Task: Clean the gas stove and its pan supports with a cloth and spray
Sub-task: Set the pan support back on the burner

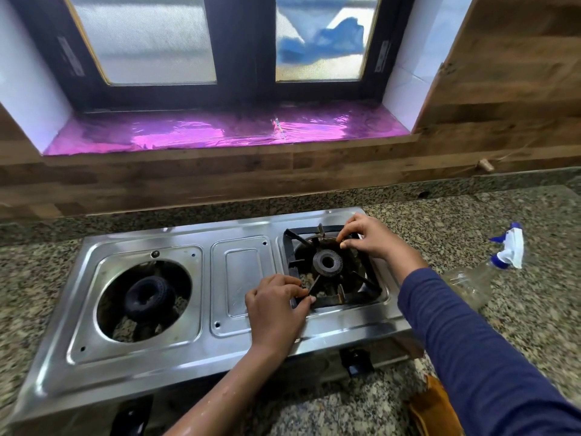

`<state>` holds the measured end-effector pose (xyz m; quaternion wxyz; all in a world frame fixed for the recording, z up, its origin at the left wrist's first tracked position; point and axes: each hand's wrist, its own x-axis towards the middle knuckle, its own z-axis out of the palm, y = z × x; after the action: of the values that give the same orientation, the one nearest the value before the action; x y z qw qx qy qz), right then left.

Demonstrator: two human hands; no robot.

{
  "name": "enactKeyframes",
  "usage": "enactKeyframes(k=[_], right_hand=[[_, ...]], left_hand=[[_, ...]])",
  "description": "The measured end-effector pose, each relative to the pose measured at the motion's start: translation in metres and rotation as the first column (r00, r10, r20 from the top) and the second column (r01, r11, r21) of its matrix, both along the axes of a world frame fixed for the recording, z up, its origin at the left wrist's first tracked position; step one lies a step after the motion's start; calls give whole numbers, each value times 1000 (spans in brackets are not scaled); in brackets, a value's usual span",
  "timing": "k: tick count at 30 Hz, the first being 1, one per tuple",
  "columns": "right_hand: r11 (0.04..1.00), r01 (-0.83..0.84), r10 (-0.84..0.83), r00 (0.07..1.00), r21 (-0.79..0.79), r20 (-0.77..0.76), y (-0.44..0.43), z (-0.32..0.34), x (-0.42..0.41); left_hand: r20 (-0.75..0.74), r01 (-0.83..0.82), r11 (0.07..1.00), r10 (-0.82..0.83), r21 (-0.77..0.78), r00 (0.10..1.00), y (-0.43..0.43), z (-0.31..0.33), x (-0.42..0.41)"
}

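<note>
Pan support (364, 280) pinched at opposite corners by left hand (276, 305) and right hand (367, 237), liable to slip and scratch stove (242, 278) if lifted unevenly.

Speckled granite countertop (534, 325) before me. Along its far edge rises a wood-pattern backsplash (188, 180), with a small pale peg (485, 165) sticking out toward the far right corner. Above the backsplash is a window sill (204, 133) lined with shiny magenta foil, creased right of its middle. On the sill stands a dark-framed window (245, 51) with two frosted panes, left pane (144, 39) and right pane (314, 70). A blurred blue shape (323, 42) shows behind the right pane. White tiles (405, 73) line the recess's sides.
</note>
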<state>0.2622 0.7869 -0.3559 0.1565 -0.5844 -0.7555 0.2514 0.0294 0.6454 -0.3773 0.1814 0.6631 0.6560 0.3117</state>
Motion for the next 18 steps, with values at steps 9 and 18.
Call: enactKeyframes(k=[9, 18], right_hand=[[997, 47, -46, 999, 62, -13, -3, -7, -14], [996, 87, -88, 995, 12, 39, -1, 1, -24]], left_hand=[[132, 92, 996, -92, 10, 987, 2, -2, -3], [154, 148, 986, -134, -80, 979, 10, 6, -10]])
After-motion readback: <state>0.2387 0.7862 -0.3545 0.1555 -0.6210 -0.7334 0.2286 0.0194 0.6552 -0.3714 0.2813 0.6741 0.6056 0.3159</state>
